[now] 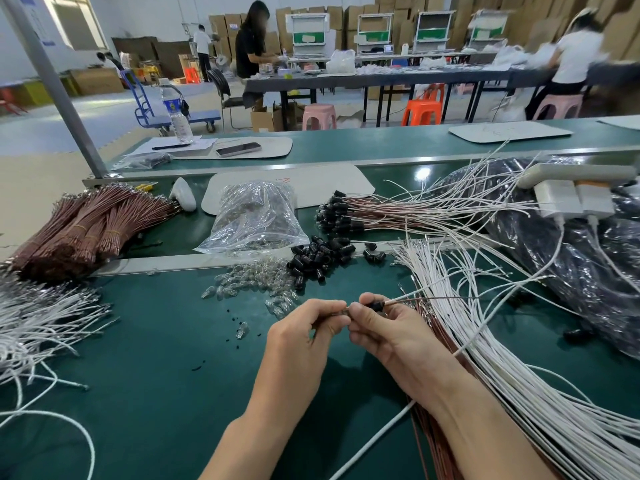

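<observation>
Over the green bench, my right hand pinches a small black socket with a white and a brown wire running out of it to the right. My left hand pinches a small clear glass bulb right at the socket's open end; the bulb is mostly hidden by my fingers. Both hands meet in the middle of the view, fingertips almost touching.
Loose clear bulbs and black sockets lie just beyond my hands. A bag of bulbs sits behind. White wires fan on the right, finished socketed wires behind, brown wire bundles at left. People work at far tables.
</observation>
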Demonstrator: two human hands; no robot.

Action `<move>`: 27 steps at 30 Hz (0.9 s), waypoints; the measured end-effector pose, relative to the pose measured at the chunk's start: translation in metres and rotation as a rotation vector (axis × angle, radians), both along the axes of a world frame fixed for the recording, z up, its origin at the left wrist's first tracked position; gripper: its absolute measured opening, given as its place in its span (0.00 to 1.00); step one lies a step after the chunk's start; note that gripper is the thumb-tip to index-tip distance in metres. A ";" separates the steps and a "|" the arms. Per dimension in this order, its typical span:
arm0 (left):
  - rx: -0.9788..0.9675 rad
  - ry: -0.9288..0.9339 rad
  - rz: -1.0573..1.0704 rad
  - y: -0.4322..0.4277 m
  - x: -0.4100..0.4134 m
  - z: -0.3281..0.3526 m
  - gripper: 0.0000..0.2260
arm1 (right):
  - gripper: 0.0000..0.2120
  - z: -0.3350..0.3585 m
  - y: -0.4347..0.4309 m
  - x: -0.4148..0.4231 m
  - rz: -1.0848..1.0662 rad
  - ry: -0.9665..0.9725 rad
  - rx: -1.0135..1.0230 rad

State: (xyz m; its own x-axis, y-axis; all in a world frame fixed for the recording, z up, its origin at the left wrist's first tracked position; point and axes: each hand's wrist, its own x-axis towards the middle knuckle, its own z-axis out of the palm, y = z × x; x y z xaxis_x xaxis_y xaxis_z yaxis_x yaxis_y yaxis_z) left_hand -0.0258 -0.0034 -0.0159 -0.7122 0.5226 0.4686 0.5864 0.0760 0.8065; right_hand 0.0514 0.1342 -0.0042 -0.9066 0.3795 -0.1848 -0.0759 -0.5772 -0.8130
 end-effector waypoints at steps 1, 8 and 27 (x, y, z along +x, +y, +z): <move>-0.005 -0.008 -0.006 0.000 -0.001 -0.001 0.11 | 0.16 0.000 0.000 0.000 -0.004 -0.003 0.006; -0.007 0.118 0.039 0.002 0.001 0.000 0.12 | 0.13 0.001 -0.002 -0.002 0.020 0.015 0.009; -0.072 0.203 -0.046 -0.005 -0.007 0.002 0.09 | 0.13 0.005 0.002 0.001 0.012 0.034 0.063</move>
State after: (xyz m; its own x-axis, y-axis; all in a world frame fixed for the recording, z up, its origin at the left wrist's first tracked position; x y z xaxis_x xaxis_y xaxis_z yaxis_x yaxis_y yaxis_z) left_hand -0.0330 -0.0084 -0.0141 -0.5818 0.5898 0.5601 0.7401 0.0983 0.6653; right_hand 0.0524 0.1357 0.0005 -0.9166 0.3781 -0.1302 -0.0972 -0.5264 -0.8447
